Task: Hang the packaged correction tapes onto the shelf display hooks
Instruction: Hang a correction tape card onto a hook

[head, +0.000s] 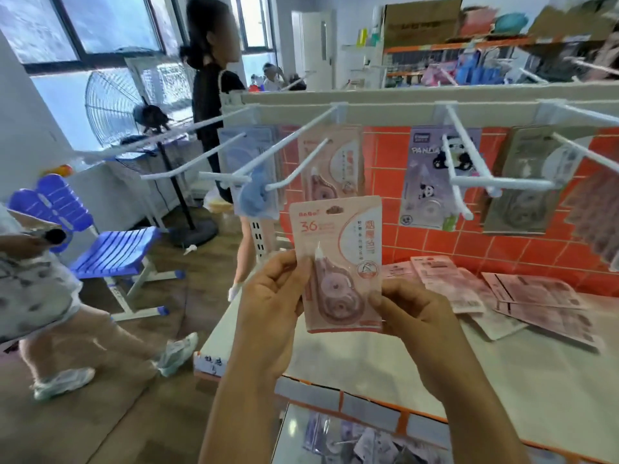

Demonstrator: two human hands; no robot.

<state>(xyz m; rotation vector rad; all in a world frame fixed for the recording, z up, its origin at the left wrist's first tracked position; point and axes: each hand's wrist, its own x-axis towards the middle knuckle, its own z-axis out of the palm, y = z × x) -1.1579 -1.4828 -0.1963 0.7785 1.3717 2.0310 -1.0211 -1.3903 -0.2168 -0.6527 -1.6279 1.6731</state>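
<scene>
Package [336,259] upright, pinched between both hands [338,306].

Of the person's own body only the two arms show, from the fingertips to the lower edge of the view. The left hand [268,306] and the right hand [418,326] are bare. The left forearm [234,413] and the right forearm [479,413] are bare too along all their visible length, slim at the wrist and broader lower down. Creases mark the knuckles and finger joints. Whatever is worn higher up lies outside the view.
</scene>
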